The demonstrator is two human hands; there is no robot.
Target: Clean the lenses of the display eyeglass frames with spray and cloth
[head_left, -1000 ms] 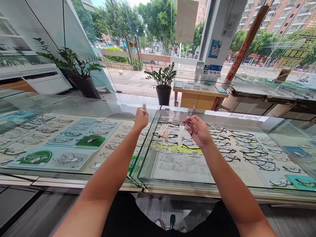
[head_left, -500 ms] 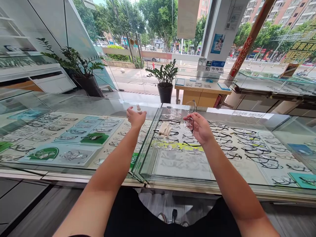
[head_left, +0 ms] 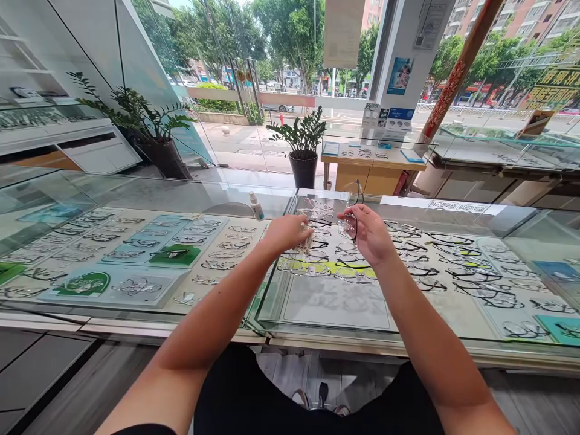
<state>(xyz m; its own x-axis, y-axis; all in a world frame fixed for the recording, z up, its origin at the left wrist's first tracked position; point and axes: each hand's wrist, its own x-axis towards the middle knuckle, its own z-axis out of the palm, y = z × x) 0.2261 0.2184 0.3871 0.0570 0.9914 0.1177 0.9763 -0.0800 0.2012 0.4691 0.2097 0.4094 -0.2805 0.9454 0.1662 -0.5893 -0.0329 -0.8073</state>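
Observation:
My right hand (head_left: 372,235) pinches a pair of eyeglasses (head_left: 354,229) above the glass counter, with one rim raised over the fingers. To its left, my left hand (head_left: 290,233) has its fingers curled on a beige cloth (head_left: 306,243), which the hand mostly covers. A small white spray bottle (head_left: 256,207) stands upright on the counter top, beyond my left wrist and apart from the hand.
Below both hands is a glass display counter (head_left: 335,302) holding many rows of eyeglasses. Its left section shows a green card (head_left: 174,254) among more frames. Potted plants (head_left: 302,163) and a wooden display table (head_left: 376,172) stand behind it.
My left hand has let go of the spray bottle, leaving it standing on the counter, and has moved right to the cloth. My right hand stays nearly still with the eyeglasses.

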